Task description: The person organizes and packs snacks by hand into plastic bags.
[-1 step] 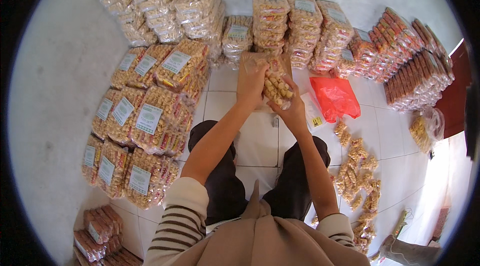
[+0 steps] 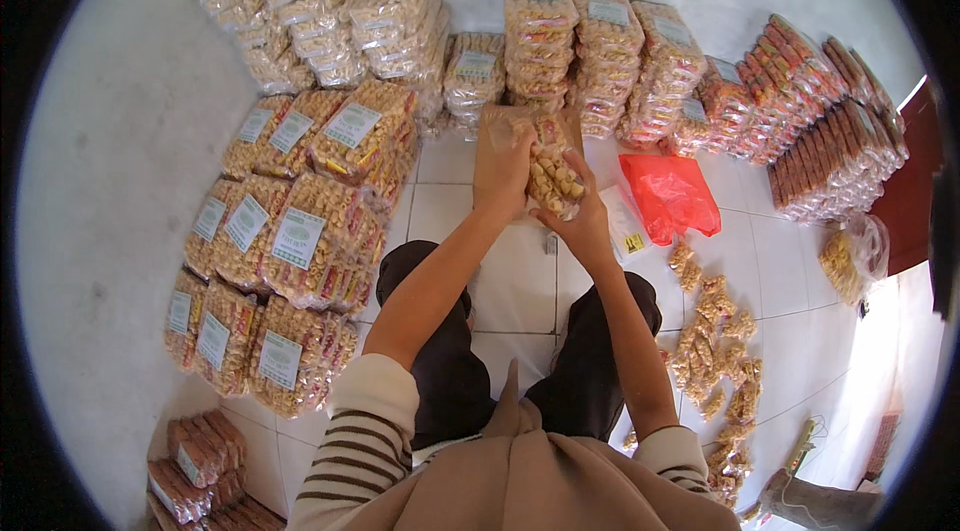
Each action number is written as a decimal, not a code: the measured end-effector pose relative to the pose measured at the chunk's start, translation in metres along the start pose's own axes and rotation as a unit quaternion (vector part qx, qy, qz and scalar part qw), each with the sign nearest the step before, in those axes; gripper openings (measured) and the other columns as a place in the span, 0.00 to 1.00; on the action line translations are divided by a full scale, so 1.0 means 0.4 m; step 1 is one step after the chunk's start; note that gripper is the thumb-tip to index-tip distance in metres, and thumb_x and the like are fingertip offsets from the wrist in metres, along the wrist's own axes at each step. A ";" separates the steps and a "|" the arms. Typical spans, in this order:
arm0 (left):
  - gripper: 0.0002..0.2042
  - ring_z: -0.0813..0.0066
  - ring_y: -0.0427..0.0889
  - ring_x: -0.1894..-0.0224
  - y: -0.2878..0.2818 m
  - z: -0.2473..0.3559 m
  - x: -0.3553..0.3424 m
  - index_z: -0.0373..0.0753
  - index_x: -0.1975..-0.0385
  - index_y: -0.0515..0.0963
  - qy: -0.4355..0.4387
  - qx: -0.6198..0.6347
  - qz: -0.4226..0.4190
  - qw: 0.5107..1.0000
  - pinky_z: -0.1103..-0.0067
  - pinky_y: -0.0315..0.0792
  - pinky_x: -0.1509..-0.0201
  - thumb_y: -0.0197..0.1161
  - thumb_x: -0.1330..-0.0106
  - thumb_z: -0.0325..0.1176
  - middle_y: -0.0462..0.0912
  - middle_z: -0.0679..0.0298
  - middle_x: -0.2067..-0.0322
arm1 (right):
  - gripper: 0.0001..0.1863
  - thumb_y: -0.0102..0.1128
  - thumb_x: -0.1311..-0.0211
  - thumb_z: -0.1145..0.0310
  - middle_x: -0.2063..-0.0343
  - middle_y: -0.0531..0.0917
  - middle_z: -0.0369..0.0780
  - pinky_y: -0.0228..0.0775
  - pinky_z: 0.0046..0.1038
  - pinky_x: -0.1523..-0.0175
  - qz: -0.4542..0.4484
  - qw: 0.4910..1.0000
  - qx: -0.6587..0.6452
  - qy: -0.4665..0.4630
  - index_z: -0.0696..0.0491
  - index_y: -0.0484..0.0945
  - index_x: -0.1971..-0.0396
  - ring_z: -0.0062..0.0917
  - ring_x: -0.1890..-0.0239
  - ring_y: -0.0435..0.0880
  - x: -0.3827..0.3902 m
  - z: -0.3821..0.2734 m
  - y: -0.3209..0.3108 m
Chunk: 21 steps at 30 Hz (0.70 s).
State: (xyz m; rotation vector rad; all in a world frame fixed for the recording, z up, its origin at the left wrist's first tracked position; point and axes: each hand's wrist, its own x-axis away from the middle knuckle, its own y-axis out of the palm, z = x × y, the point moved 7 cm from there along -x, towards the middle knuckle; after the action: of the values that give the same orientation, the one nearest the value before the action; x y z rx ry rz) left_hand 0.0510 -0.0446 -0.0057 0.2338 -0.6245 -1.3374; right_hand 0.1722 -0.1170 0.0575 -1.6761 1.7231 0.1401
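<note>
Between my hands is a clear plastic bag of pale yellow snacks [image 2: 555, 181], tilted, with a small red-marked patch near its far end. My left hand [image 2: 512, 171] is closed on the bag's left side, its fingertips partly hidden by glare and plastic. On the near right side my right hand [image 2: 583, 216] grips the bag, thumb under the near end and fingers along the right edge. Below the bag lies a brown cardboard piece [image 2: 488, 156] on the tiles. A red plastic bag [image 2: 672, 196] lies right of my right hand, beside a white packet with a yellow mark [image 2: 628, 236].
Stacked snack packs with labels [image 2: 298, 236] stand at the left. More stacks [image 2: 540, 21] line the wall. Brown packs [image 2: 835, 156] are piled at far right, near a tied clear bag [image 2: 855, 256]. Loose small snack packets [image 2: 710, 341] spread over the floor beside my right knee.
The snack bag has turned slightly in my hands, its near end shifting a little to the left. My right hand has moved slightly with it.
</note>
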 end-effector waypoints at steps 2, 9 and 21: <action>0.15 0.74 0.77 0.71 0.015 -0.029 0.028 0.40 0.67 0.71 -0.040 -0.021 0.007 0.999 0.76 0.74 0.68 0.58 0.42 0.47 0.73 0.66 0.72 | 0.38 0.71 0.59 0.71 0.54 0.77 0.45 0.70 0.31 0.49 0.005 1.000 -0.004 -0.011 0.54 0.61 0.45 0.35 0.53 0.78 0.011 0.007 -0.014; 0.19 0.70 0.76 0.65 0.039 -0.095 0.030 0.40 0.65 0.72 -0.096 -0.040 -0.019 0.994 0.72 0.71 0.59 0.54 0.40 0.52 0.75 0.64 0.69 | 0.30 0.69 0.55 0.70 0.62 0.80 0.46 0.74 0.28 0.56 -0.021 0.997 0.004 0.077 0.53 0.68 0.49 0.32 0.59 0.81 0.043 0.058 -0.054; 0.43 0.52 0.49 0.35 -0.077 -0.361 0.079 0.37 0.37 0.50 0.319 -0.671 0.008 0.669 0.60 0.44 0.34 0.67 0.54 0.35 0.54 0.51 0.39 | 0.26 0.66 0.53 0.71 0.61 0.80 0.47 0.73 0.28 0.56 0.080 0.988 0.035 0.127 0.56 0.70 0.52 0.30 0.59 0.82 0.061 0.138 -0.210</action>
State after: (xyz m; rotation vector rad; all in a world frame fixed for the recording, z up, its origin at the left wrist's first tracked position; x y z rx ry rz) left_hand 0.1071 -0.1093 -0.1299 -0.5203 1.0213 -1.2627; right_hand 0.2733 -0.1199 0.0364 -1.5562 2.0292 -0.0632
